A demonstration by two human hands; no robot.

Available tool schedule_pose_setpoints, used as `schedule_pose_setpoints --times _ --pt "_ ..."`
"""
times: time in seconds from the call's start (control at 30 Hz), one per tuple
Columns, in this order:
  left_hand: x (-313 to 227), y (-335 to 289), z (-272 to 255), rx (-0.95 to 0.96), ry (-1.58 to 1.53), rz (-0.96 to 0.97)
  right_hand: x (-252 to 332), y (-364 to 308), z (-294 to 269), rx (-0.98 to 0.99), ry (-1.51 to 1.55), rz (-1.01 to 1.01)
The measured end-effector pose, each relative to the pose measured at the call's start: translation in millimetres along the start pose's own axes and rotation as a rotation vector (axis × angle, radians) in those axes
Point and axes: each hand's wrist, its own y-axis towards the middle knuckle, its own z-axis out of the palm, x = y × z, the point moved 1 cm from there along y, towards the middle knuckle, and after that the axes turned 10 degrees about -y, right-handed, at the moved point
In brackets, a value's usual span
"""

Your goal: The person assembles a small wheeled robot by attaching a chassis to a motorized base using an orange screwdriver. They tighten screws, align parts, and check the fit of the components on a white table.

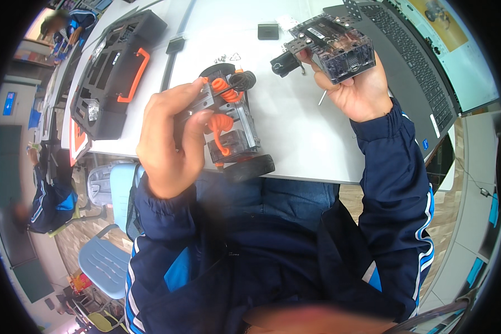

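My left hand (170, 131) grips a small wheeled robot chassis (242, 125) by its grey metal side, thumb and fingers closed on it. Orange coiled cables (221, 123) and a black cable loop run over the chassis, and a black wheel (249, 167) sits at its near end. Held up in my right hand (362, 92) is a dark see-through electronics box (348, 55) with perforated metal plates. From its left side sticks out a black cylindrical part (285, 64). A thin metal rod (322, 98) shows below my right fingers; whether it joins the box I cannot tell.
An open laptop (409, 72) lies at the right of the white table (300, 139). On the left stands a black case (117, 72) with an orange handle. A small black block (268, 32) is at the back. Blue chairs (103, 267) and other people are at the left.
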Motion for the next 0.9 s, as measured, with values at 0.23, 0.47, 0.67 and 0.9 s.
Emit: schedule_pose_setpoints --times 0.23,0.47,0.67,0.9 --pt "-2 -5 -9 -0.112 -0.359 -0.272 3 3 -7 0.103 0.039 -0.022" --pt "-4 2 -15 -0.196 -0.721 -0.439 12 1 -2 0.18 -0.11 -0.002" --pt "-1 8 -14 -0.255 -0.797 -0.49 9 5 -11 0.464 -0.013 -0.001" --pt "5 5 -16 -0.251 -0.957 -0.615 12 -1 15 0.496 -0.041 0.034"
